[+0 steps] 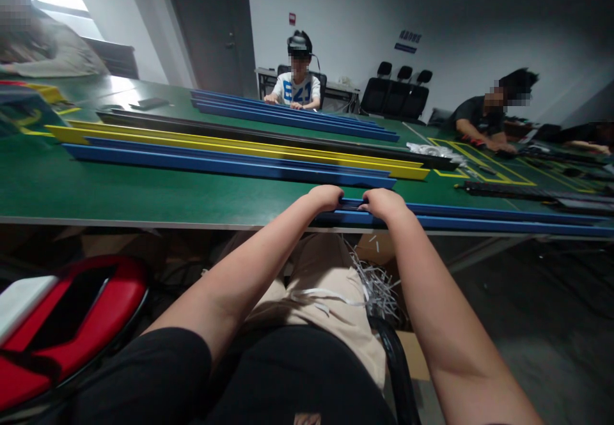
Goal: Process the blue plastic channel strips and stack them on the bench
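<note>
A long blue channel strip (470, 219) lies along the near edge of the green table and runs off to the right. Near its left end, my left hand (327, 198) has its fingers curled into the strip. My right hand (386, 204) is closed on the same strip a short way to the right, with thumb and fingertips pressed at the groove. Both hands' fingertips are partly hidden, so any small thing between them cannot be made out. Just beyond lie another blue channel strip (215, 163), a yellow channel strip (249, 146) and a black strip (268, 132).
More blue strips (292, 115) lie farther back on the green table (144, 195). A clear plastic bag (434, 151) sits beyond the right ends. Co-workers sit across and at both sides. A red stool (119, 287) stands at my left; white shreds (381, 287) fill a box below.
</note>
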